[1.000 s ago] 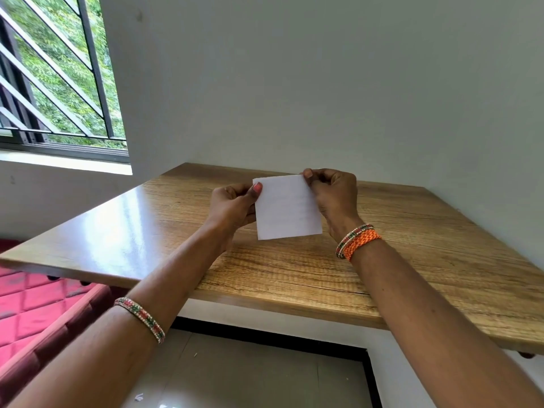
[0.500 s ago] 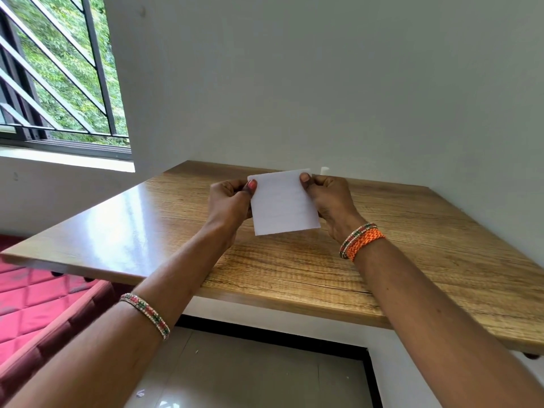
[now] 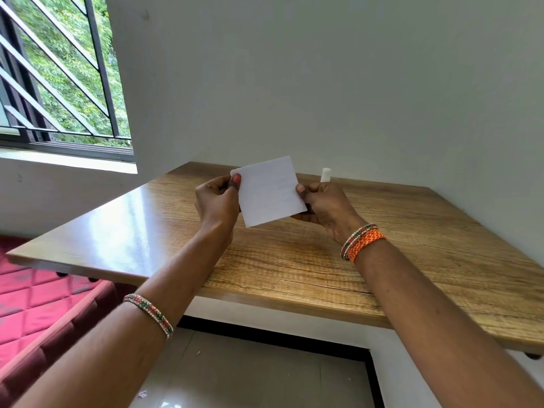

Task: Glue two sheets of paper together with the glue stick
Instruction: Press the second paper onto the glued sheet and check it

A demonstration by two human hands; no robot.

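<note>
Holding a white paper [image 3: 269, 191] up above the wooden table [image 3: 412, 231], both hands pinch it at opposite side edges: the left hand [image 3: 216, 201] with thumb and curled fingers on its left edge, the right hand [image 3: 326, 209] gripping its right edge. Whether it is one sheet or two pressed together cannot be told. A white glue stick [image 3: 325, 174] stands upright on the table just behind the right hand, near the wall [image 3: 323, 83].
</note>
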